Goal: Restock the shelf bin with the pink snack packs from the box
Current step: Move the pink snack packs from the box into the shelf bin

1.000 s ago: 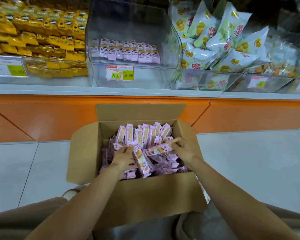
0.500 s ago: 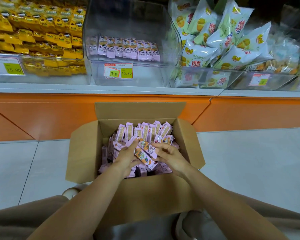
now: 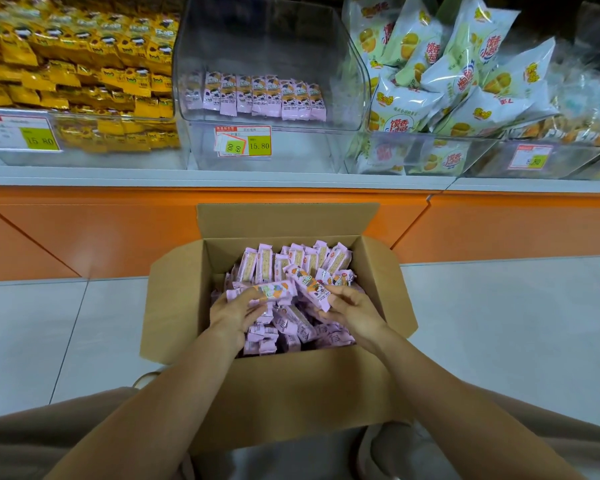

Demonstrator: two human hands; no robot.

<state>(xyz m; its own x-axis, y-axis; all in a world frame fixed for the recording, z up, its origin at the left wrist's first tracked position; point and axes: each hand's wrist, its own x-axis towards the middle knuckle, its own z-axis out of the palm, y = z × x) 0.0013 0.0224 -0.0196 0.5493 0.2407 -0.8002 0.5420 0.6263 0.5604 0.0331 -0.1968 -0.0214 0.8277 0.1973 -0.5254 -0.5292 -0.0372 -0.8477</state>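
An open cardboard box point(image 3: 284, 393) sits on the pale tiled floor point(image 3: 499, 323) in front of an orange shelf base point(image 3: 118, 233), its flaps folded outward. It is filled with pink snack packs point(image 3: 291, 327): some stand on end in a row along the far wall, the rest lie in a loose heap.

Both hands are inside the box. The left hand point(image 3: 234, 311) has its fingers curled around one pink pack point(image 3: 262, 292) lying crosswise. The right hand point(image 3: 352, 311) pinches the near end of another pack point(image 3: 309, 287), which slants up and to the left; its fingers are partly bent, not fully closed.

On the shelf above, a clear plastic bin point(image 3: 271, 81) holds a single row of pink packs point(image 3: 257, 97) along its floor and is otherwise mostly unfilled. A price tag point(image 3: 243, 141) on its front reads 15.80; a smaller slip tucked over it seems to read 00 60, turned sideways. The small print on the tag is too blurred to read.

The bin to the left is heaped with yellow packs point(image 3: 77, 64), and its tag point(image 3: 18, 133) also reads 15.80. The bin to the right holds pale green and white bags point(image 3: 458, 74) printed with red Chinese characters. Farther right, the bins, their contents and a tag point(image 3: 530, 157) are blurred and cut off by the edge. Printing on the pink packs in the box is colourful but illegible.
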